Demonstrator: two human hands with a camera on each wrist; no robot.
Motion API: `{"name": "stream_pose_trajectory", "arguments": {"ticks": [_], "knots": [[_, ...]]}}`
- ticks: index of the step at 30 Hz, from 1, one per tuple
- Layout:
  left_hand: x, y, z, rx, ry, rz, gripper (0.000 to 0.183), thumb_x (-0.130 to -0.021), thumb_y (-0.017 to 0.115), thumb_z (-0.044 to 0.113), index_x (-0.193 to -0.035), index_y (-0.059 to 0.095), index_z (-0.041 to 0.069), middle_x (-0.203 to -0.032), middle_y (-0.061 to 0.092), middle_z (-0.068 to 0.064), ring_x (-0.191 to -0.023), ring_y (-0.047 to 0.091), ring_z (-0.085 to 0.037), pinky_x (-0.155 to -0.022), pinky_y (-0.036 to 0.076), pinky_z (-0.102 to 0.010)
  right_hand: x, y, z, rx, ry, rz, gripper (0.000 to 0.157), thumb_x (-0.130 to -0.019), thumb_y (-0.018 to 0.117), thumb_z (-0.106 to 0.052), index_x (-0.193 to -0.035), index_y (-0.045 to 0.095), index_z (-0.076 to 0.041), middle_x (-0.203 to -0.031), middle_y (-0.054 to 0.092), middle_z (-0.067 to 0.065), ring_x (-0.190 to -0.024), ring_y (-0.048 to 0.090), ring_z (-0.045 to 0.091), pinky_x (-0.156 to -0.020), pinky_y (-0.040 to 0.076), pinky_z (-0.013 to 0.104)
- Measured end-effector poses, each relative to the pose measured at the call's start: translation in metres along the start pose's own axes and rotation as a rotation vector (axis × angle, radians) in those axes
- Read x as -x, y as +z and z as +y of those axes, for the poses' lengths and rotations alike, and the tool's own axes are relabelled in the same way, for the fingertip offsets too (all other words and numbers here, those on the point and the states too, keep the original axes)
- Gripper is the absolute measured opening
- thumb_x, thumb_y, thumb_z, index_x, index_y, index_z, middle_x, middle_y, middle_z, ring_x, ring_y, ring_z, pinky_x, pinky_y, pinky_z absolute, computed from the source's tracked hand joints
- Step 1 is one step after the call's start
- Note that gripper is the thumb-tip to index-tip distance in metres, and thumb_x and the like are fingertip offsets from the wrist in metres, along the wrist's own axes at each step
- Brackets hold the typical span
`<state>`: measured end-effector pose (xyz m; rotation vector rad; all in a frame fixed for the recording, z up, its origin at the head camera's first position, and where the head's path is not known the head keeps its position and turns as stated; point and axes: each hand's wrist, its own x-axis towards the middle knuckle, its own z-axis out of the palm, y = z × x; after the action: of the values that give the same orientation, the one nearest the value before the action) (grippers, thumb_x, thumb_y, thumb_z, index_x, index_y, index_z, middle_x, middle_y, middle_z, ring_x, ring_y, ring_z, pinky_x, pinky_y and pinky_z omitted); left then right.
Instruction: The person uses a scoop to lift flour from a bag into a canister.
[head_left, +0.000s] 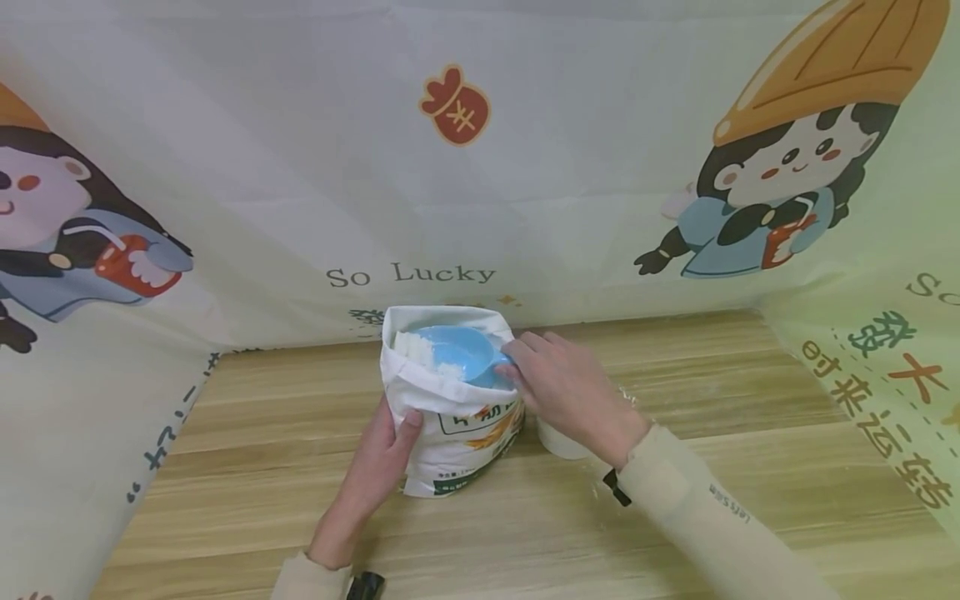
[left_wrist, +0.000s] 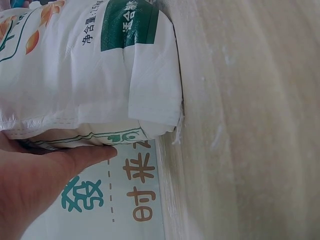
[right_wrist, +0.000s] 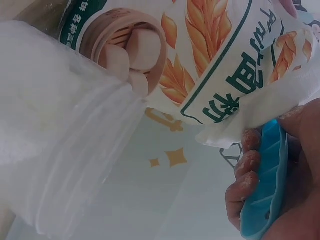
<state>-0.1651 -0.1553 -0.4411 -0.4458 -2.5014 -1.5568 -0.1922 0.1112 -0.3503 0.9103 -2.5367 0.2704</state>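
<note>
A white flour bag (head_left: 465,442) with its top rolled down stands upright on the table. My left hand (head_left: 382,454) grips the bag's left side, thumb on the front and the other fingers mostly hidden; in the left wrist view, a digit lies along the bag's side near its bottom. My right hand (head_left: 566,387) holds a light blue scoop (head_left: 461,348) by its handle, with the fingers wrapped round the ribbed handle (right_wrist: 267,185) in the right wrist view. The scoop's bowl lies inside the bag's mouth, with white flour (head_left: 415,348) heaped at its left edge.
Just right of the bag stands a translucent plastic jar (head_left: 561,442), partly hidden under my right forearm; its threaded rim shows in the right wrist view. A printed cloth (head_left: 600,208) hangs behind and at both sides of the wooden table (head_left: 697,400).
</note>
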Motion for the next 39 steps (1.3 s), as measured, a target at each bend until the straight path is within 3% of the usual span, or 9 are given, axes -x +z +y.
{"name": "stream_pose_trajectory", "arguments": {"ticks": [6, 22, 39], "knots": [[0.0, 0.0, 0.001, 0.003, -0.004, 0.0, 0.047, -0.112, 0.045, 0.026, -0.151, 0.037, 0.0, -0.144, 0.053, -0.026, -0.139, 0.047, -0.043, -0.114, 0.037, -0.062, 0.003, 0.004, 0.0, -0.059, 0.029, 0.046, 0.023, -0.104, 0.065, -0.026, -0.114, 0.068, -0.005, -0.105, 0.072, 0.007, -0.089, 0.066, 0.025, -0.076, 0.058, 0.038], [0.0, -0.001, 0.0, -0.006, -0.011, -0.011, 0.057, -0.112, 0.044, 0.036, -0.156, 0.032, 0.002, -0.148, 0.05, -0.026, -0.141, 0.045, -0.044, -0.113, 0.037, -0.064, 0.007, 0.011, -0.001, -0.095, 0.06, 0.105, 0.024, -0.105, 0.063, -0.024, -0.115, 0.068, -0.002, -0.104, 0.072, 0.009, -0.09, 0.067, 0.026, -0.079, 0.058, 0.04], [0.0, -0.001, 0.002, 0.021, -0.022, -0.027, 0.053, -0.113, 0.044, 0.033, -0.156, 0.032, 0.005, -0.151, 0.048, -0.022, -0.143, 0.043, -0.041, -0.115, 0.035, -0.063, 0.013, 0.007, 0.0, -0.192, 0.15, 0.084, 0.026, -0.105, 0.063, -0.025, -0.117, 0.068, -0.003, -0.111, 0.072, 0.009, -0.098, 0.067, 0.027, -0.084, 0.057, 0.043]]}}
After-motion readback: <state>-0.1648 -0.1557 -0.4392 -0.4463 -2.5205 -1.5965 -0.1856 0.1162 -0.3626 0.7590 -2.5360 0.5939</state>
